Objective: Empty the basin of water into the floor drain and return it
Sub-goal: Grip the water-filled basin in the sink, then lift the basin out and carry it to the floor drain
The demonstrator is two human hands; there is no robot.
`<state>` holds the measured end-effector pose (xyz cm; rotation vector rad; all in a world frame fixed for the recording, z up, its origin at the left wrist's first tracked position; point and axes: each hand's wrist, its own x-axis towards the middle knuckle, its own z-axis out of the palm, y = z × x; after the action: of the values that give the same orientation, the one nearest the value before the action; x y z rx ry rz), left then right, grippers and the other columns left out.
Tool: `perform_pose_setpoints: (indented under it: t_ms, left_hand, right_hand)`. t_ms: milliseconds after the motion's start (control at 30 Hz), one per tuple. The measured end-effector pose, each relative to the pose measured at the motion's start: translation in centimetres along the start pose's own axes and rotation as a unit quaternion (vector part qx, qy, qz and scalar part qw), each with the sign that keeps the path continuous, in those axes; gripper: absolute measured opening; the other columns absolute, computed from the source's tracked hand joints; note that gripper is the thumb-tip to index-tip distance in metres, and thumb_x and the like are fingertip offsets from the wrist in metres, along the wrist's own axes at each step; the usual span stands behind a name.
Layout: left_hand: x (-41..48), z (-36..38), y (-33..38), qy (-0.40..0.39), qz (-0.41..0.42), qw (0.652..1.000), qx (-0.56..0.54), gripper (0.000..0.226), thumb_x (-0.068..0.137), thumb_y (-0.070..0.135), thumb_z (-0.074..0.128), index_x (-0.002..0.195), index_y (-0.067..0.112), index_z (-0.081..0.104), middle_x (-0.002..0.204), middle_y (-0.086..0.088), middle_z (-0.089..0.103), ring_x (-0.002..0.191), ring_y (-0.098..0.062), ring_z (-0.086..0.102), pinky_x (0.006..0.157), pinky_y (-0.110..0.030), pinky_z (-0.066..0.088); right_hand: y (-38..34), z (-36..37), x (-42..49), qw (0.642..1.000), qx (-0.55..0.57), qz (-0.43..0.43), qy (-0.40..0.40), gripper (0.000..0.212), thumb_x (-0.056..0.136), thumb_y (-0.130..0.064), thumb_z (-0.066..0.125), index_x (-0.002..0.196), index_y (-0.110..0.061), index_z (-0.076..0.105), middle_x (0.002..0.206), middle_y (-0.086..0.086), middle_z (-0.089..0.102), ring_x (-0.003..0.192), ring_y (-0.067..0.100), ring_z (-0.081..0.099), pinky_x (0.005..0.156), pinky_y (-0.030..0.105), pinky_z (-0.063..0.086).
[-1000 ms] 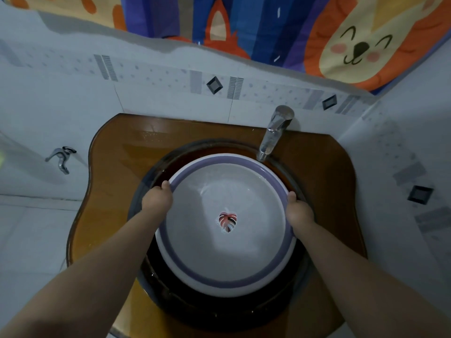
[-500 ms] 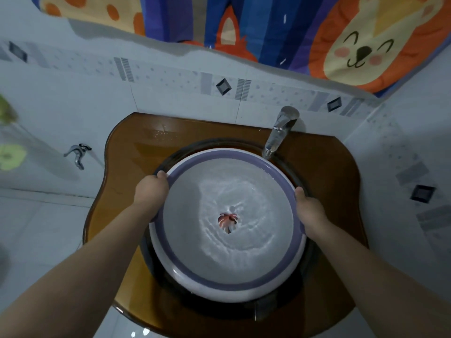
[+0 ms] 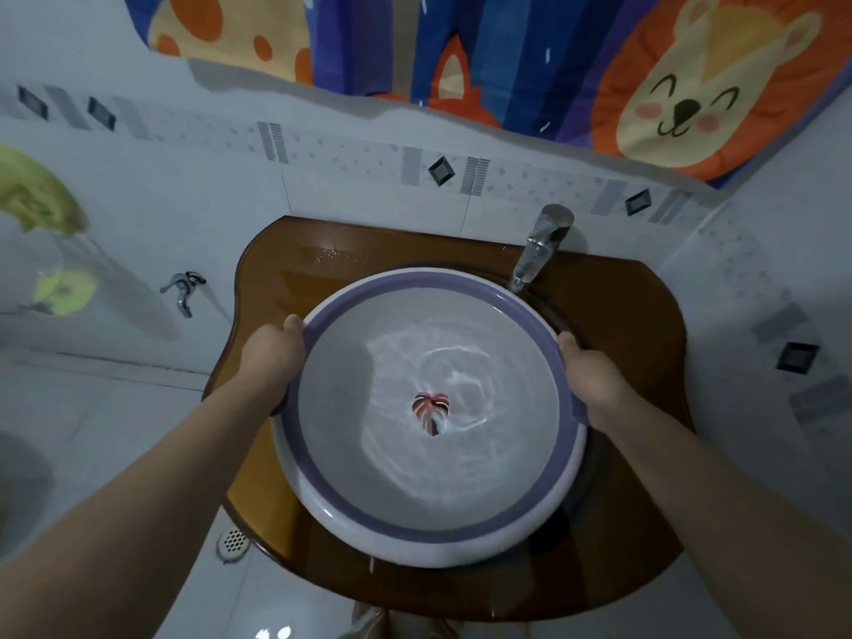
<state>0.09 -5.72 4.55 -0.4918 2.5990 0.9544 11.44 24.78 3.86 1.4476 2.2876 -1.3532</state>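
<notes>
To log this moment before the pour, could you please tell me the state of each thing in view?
Basin: upright, held at its rim by both hands, not yet emptied.
Water: in the basin, rippling.
Left hand: grips the basin's left rim.
Right hand: grips the right rim.
Faucet: no stream visible.
Floor drain: grated, nothing on it.

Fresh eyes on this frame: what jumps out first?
The purple-rimmed basin, holding rippling water, fills the centre, gripped at its rim by the left hand and right hand over the brown vanity top. A bright cartoon-animal curtain hangs across the top, and the floor drain sits at lower left.
</notes>
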Motion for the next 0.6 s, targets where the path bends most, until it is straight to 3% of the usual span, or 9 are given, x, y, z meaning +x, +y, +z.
perform_pose_setpoints:
  t_ms: [133,233,333,400,533,600]
  left_hand:
    - [-0.2,-1.7,-0.8,0.012,0.006,1.0,-0.013,0.046,0.097,0.028,0.025,0.107,-0.008,0.052,0.074,-0.021,0.048,0.06,-0.025,0.04,0.059,-0.036,0.032]
    - [-0.6,-3.1,-1.6,0.027,0.007,0.997,-0.07,0.043,0.095,0.027,0.034,0.116,-0.006,0.051,0.115,-0.03,0.056,0.085,-0.034,0.05,0.073,-0.037,0.037]
    - [-1.2,-4.4,-2.0,0.062,0.009,0.995,-0.075,0.026,0.096,0.016,0.032,0.103,-0.004,0.047,0.109,-0.033,0.054,0.085,-0.037,0.048,0.073,-0.04,0.037]
    - [-1.7,-5.4,-2.6,0.083,0.005,0.993,-0.086,0.029,0.097,0.02,0.03,0.093,-0.003,0.047,0.104,-0.032,0.054,0.089,-0.039,0.05,0.075,-0.044,0.037]
    - [-2.9,-7.3,-4.6,0.103,-0.019,0.986,-0.128,0.045,0.096,0.03,0.036,0.114,-0.007,0.054,0.121,-0.032,0.054,0.11,-0.043,0.053,0.081,-0.037,0.04]
    - [-3.4,-8.0,-5.6,0.119,-0.042,0.984,-0.128,0.045,0.095,0.032,0.036,0.105,-0.006,0.056,0.118,-0.033,0.055,0.104,-0.042,0.054,0.079,-0.039,0.04]
  right_hand:
    - [-1.9,-0.3,-0.6,1.0,0.004,-0.013,-0.025,0.056,0.09,-0.056,0.032,0.109,-0.009,0.056,0.085,0.005,0.059,0.075,0.019,0.054,0.069,0.034,0.04]
    - [-3.5,-0.2,-1.1,0.999,0.011,-0.025,-0.039,0.051,0.09,-0.055,0.034,0.107,-0.011,0.055,0.078,0.002,0.055,0.07,0.017,0.051,0.066,0.032,0.04]
    - [-4.8,-0.2,-1.8,0.998,0.02,-0.039,-0.053,0.048,0.09,-0.055,0.035,0.101,-0.013,0.056,0.08,0.004,0.058,0.073,0.019,0.054,0.071,0.035,0.041]
    - [-5.6,0.0,-2.3,0.996,0.029,-0.053,-0.067,0.048,0.089,-0.055,0.037,0.097,-0.012,0.058,0.084,0.007,0.063,0.078,0.023,0.058,0.074,0.036,0.045]
    - [-7.2,1.3,-3.3,0.989,0.034,-0.099,-0.108,0.048,0.088,-0.054,0.041,0.101,-0.012,0.061,0.095,0.01,0.067,0.089,0.027,0.062,0.089,0.044,0.049]
    - [-7.9,2.0,-3.7,0.985,0.026,-0.112,-0.125,0.052,0.087,-0.055,0.042,0.108,-0.011,0.059,0.1,0.011,0.067,0.093,0.028,0.061,0.093,0.045,0.047]
